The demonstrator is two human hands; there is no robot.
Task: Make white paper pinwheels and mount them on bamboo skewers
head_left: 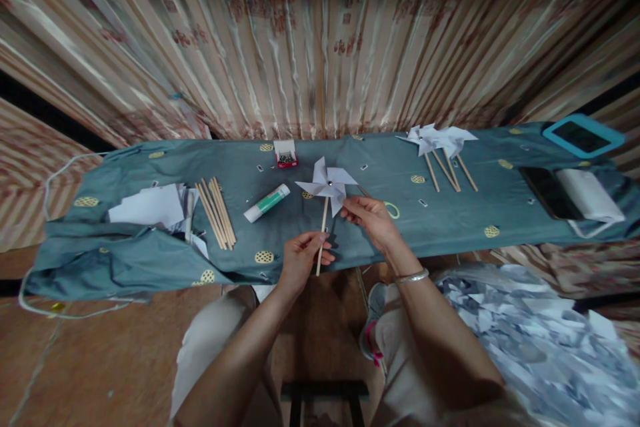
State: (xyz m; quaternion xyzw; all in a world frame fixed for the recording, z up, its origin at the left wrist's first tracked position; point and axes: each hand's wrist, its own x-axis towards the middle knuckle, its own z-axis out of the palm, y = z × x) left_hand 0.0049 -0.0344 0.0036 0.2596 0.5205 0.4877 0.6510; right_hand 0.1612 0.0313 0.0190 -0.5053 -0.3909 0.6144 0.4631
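Observation:
My left hand (301, 255) is closed round the wooden stick (323, 233) of a white paper pinwheel (327, 183), holding it upright over the front of the teal cloth-covered table (450, 213). My right hand (369, 215) pinches the lower right blade of the pinwheel with its fingertips. A silver pin sits at the pinwheel's centre. A silver bangle (411, 275) is on my right wrist.
A glue stick (267, 203), a bundle of wooden sticks (216, 212), white paper sheets (150, 207) and a small red box of pins (286, 153) lie to the left. Finished pinwheels (440, 140), two phones (550, 192) and a white roll (587, 193) lie right. Paper scraps (525, 333) pile below right.

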